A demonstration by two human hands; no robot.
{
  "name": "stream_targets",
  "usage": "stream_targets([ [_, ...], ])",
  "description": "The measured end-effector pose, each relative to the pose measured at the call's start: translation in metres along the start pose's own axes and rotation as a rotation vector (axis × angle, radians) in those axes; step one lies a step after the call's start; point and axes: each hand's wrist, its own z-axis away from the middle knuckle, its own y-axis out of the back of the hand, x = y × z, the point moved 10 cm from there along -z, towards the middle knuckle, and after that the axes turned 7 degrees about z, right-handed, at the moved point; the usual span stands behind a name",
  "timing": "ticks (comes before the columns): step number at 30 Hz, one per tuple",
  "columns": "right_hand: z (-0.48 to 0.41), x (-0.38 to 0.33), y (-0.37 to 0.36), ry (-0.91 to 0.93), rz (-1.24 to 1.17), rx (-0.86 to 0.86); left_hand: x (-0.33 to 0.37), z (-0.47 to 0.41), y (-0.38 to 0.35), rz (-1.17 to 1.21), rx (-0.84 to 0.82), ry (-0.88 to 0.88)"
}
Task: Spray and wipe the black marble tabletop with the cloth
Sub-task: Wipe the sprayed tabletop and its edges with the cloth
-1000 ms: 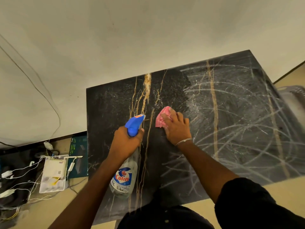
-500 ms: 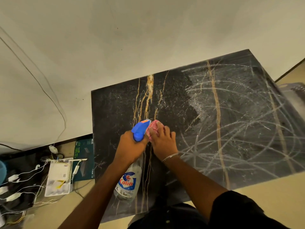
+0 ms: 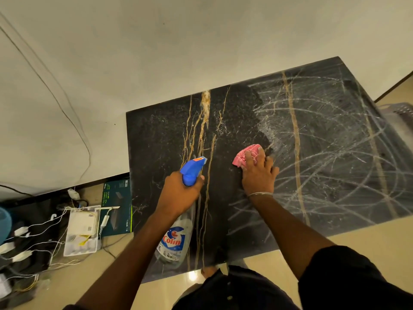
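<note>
A: why's our left hand (image 3: 178,193) gripping the bottle (image 3: 175,239) over the near tabletop (image 3: 156,142)?
B: ready to respray, we reckon. Our right hand (image 3: 259,176) lies flat, pressing the cloth (image 3: 242,157) mid-table beside the streaky right half

Home room, by the look. I'm at a black marble tabletop (image 3: 156,142) against a plain cream wall (image 3: 201,41). Glossy beige floor tiles (image 3: 368,238), tangled chargers and cables (image 3: 20,231), plastic basket (image 3: 400,113) alongside.
</note>
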Motion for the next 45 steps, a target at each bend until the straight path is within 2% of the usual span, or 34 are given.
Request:
stream_targets([
  [2,0.019,-0.029,0.001,0.051,0.005,0.024,-0.003,0.005,0.002,-0.016,-0.001,0.001],
  [6,0.068,-0.092,-0.004,0.303,-0.039,0.003,-0.008,0.013,0.005,-0.035,0.005,-0.001],
  [10,0.078,-0.084,-0.006,0.444,-0.022,0.008,-0.012,0.016,0.002,-0.027,-0.014,-0.008],
  [17,0.043,0.032,-0.009,0.056,-0.035,-0.03,-0.009,0.017,-0.005,0.015,-0.059,-0.019],
  [21,0.054,0.04,-0.007,-0.163,-0.051,-0.054,-0.005,0.021,-0.006,0.019,-0.06,-0.027],
  [23,0.072,0.014,-0.002,-0.14,-0.063,-0.031,-0.01,0.028,0.003,0.015,-0.039,-0.022],
  [28,0.12,-0.062,-0.006,0.123,-0.085,-0.025,-0.021,0.04,0.013,-0.003,-0.022,-0.015],
  [32,0.128,-0.057,-0.006,0.371,-0.01,0.008,-0.029,0.046,0.014,-0.009,-0.037,-0.01],
  [34,0.118,-0.021,-0.009,0.325,-0.002,-0.02,-0.03,0.05,0.011,-0.007,-0.05,-0.016],
  [38,0.095,0.049,-0.013,0.021,-0.04,-0.082,-0.034,0.055,0.007,0.002,-0.063,-0.009],
  [42,0.106,0.038,-0.009,-0.136,-0.096,-0.098,-0.029,0.063,0.0,0.011,-0.081,-0.026],
  [45,0.137,-0.008,-0.007,-0.042,-0.092,-0.06,-0.03,0.067,-0.001,0.009,-0.084,-0.019],
])
